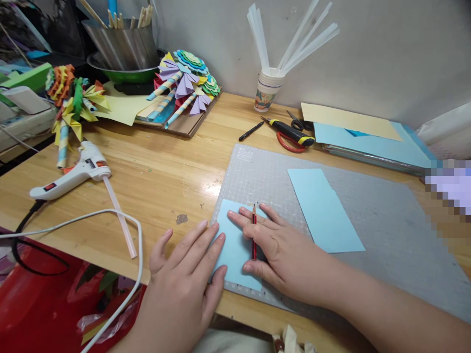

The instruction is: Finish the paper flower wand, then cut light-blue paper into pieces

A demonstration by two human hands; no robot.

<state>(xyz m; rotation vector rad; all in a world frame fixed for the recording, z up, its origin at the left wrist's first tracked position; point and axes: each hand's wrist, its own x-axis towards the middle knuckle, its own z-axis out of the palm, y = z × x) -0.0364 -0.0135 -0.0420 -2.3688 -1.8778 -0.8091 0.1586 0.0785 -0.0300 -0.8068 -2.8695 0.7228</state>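
Observation:
A light blue sheet of paper [235,250] lies on the grey cutting mat [268,162] at its left edge. My left hand [187,274] is open, its fingers stretched out and their tips along the left edge of the sheet. Over the right part of the sheet is my right hand [279,245], with a red and black pencil [254,235] held among its fingers, sharpened tip pointing away from me. Some of its fingers extend onto the paper. A second light blue piece of paper [326,211] rests on the mat to the right.
At left lies a white glue gun [84,171] with its glue stick and a cable [139,245]. Toward the wall are a black pen [251,131], a cutter [290,131], scissors [296,121], a paper cup [267,93], stacked paper [371,139] and folded paper flowers [184,78].

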